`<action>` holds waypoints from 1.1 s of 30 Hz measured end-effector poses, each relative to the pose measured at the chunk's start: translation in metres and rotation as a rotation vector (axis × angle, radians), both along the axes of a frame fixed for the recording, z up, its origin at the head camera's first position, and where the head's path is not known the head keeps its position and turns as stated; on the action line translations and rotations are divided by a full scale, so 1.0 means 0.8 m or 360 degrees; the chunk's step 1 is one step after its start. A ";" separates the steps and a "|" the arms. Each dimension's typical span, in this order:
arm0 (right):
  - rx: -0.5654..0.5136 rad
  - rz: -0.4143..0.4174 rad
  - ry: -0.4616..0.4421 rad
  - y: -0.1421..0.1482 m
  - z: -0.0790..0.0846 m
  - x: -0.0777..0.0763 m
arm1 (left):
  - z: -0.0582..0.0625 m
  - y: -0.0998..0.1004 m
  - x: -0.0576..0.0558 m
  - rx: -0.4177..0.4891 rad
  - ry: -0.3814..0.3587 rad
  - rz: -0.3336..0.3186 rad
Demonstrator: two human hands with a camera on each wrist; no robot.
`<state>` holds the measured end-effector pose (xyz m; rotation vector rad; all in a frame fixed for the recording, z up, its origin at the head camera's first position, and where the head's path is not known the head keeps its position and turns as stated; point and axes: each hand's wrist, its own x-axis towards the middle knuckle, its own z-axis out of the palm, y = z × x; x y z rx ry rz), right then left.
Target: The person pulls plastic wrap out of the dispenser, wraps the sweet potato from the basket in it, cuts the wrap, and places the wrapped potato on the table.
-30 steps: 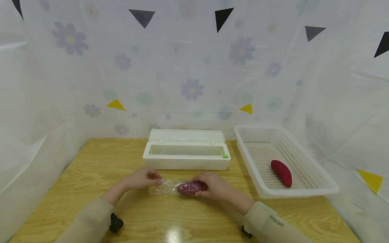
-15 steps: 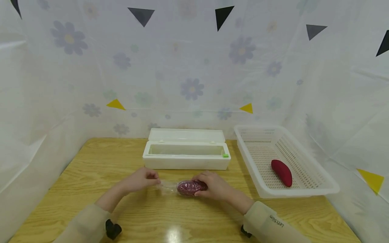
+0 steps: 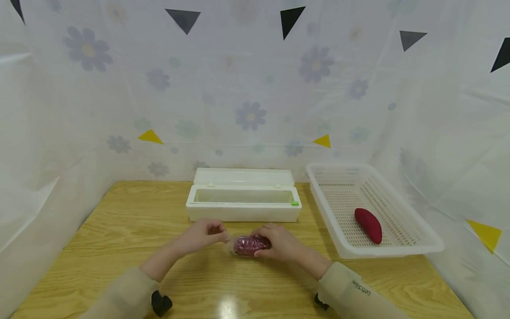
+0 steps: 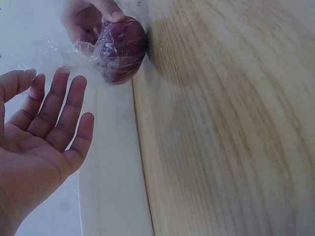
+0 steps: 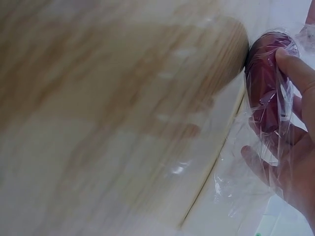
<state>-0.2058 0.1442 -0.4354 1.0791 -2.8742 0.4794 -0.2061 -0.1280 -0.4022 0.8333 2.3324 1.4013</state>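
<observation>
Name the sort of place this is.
Probably a small staged booth, perhaps for recording: pale sheeting hangs behind and at both sides of a wooden table, with dark and yellow triangles on the sheeting.

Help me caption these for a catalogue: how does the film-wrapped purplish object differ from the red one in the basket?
The wrapped object is covered in crinkled, shiny clear film; the red object shows no film and looks matte.
The wrapped object looks darker and purplish; the red object is brighter.
The right hand grips the wrapped object, while the red object lies untouched in the white basket.
Both are elongated and rounded.
</observation>
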 end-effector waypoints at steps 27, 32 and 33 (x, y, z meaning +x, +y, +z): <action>-0.0161 0.0089 -0.0096 0.002 -0.002 -0.011 | -0.038 0.036 -0.005 -0.0009 0.0462 -0.0163; -0.0215 0.0105 -0.0134 0.003 -0.004 -0.014 | -0.040 0.047 -0.005 -0.0126 0.0552 -0.0074; -0.0226 0.0094 -0.0165 0.004 -0.004 -0.014 | -0.040 0.049 -0.004 -0.0157 0.0570 -0.0060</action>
